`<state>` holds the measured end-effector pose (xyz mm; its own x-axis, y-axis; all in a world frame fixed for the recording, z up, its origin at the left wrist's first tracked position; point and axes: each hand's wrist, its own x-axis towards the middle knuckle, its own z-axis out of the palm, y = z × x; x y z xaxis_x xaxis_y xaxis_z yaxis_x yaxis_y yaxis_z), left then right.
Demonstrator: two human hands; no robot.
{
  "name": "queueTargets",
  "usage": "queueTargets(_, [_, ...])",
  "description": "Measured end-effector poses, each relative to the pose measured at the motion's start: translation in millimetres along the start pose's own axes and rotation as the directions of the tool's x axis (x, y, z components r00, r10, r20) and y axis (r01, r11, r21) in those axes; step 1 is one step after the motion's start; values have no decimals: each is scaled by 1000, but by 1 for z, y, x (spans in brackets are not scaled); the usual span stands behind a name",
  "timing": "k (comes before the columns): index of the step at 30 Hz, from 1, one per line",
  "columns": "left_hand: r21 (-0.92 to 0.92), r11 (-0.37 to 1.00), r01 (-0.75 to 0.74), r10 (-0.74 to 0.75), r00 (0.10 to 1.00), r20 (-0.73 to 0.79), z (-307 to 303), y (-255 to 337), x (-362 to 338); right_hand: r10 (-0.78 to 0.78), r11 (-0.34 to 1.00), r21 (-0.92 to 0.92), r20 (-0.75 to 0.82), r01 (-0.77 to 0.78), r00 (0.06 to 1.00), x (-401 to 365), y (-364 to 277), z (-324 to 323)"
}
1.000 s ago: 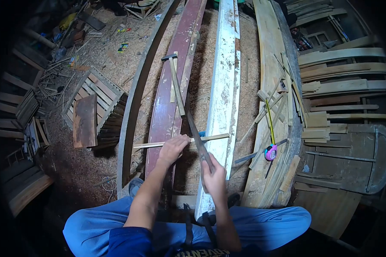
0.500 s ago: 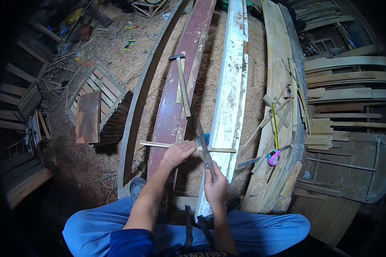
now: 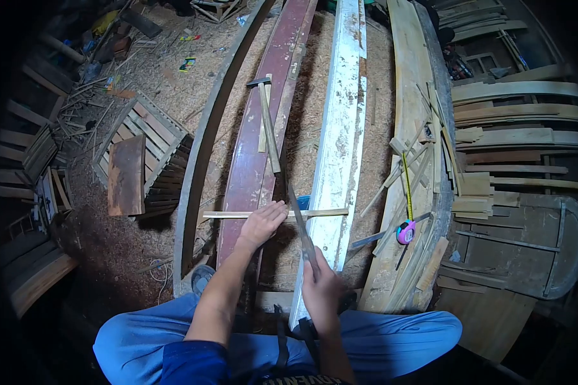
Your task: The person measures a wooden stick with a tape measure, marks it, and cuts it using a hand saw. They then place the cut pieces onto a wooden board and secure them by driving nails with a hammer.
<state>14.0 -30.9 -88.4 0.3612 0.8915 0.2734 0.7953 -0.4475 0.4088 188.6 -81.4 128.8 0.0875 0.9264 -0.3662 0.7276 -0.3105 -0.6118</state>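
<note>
My left hand (image 3: 264, 224) presses down on a thin wooden strip (image 3: 327, 212), which lies crosswise over the maroon board (image 3: 245, 173) and the white board (image 3: 334, 154). In my right hand (image 3: 321, 285) is the handle of a long, narrow, dark metal tool (image 3: 300, 221). Its blade crosses over the strip between the two boards and points away from me. The exact kind of tool cannot be told. Farther up, a hammer (image 3: 269, 128) rests on the maroon board beside a short piece of wood.
A pink tape measure (image 3: 405, 232) with its yellow tape pulled out lies on the right plank (image 3: 412, 77) among thin offcuts. A slatted wooden crate (image 3: 149, 138) stands at the left. Stacked boards (image 3: 523, 115) fill the right side. Shavings cover the floor.
The tool and my right hand have shifted slightly toward me. My left hand has its fingers straighter over the strip. The whole view has moved a little.
</note>
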Motion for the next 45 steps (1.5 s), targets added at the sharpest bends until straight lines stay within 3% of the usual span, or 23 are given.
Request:
queueTargets(4, [-24,1000,20,-20,1000,-8,0,-2,2,-120,992,41,-76,123,990,32,8,26])
queueTargets(12, [-25,1000,19,-20,999,-25,-1,0,1,22,995,103,-54,-17,998,2,10,16])
queueTargets(15, [-43,999,18,-19,999,-28,-1,0,1,-86,996,30,-40,87,996,10,11,22])
queueTargets(18, [-62,998,32,-32,999,-14,-4,-3,2,-56,998,-2,13,56,998,-10,3,4])
queueTargets(22, [-47,999,1,-2,1000,-14,-5,2,2,-86,985,149,-28,89,996,12,10,23])
queueTargets(26, [-55,998,13,-14,1000,-25,-3,-3,1,-81,996,-28,-43,79,996,22,3,27])
queueTargets(27, [-67,997,26,-27,999,-17,-3,0,0,-161,986,19,-76,163,984,10,10,21])
queueTargets(31, [-112,993,36,-37,999,-5,-1,2,-2,-120,993,-2,-94,120,988,-4,16,13])
queueTargets(36, [-81,996,47,-44,998,37,-10,3,1,-49,997,61,-5,49,999,14,12,12])
queueTargets(37, [-91,994,54,-50,998,41,-6,5,-3,-118,991,59,-65,122,991,5,21,14])
queueTargets(40, [-58,998,27,-26,999,18,-1,-1,-2,-138,990,-3,-120,138,983,-15,30,17])
queueTargets(45, [-78,997,24,-24,1000,0,-4,0,1,-103,994,36,-85,106,991,2,24,28])
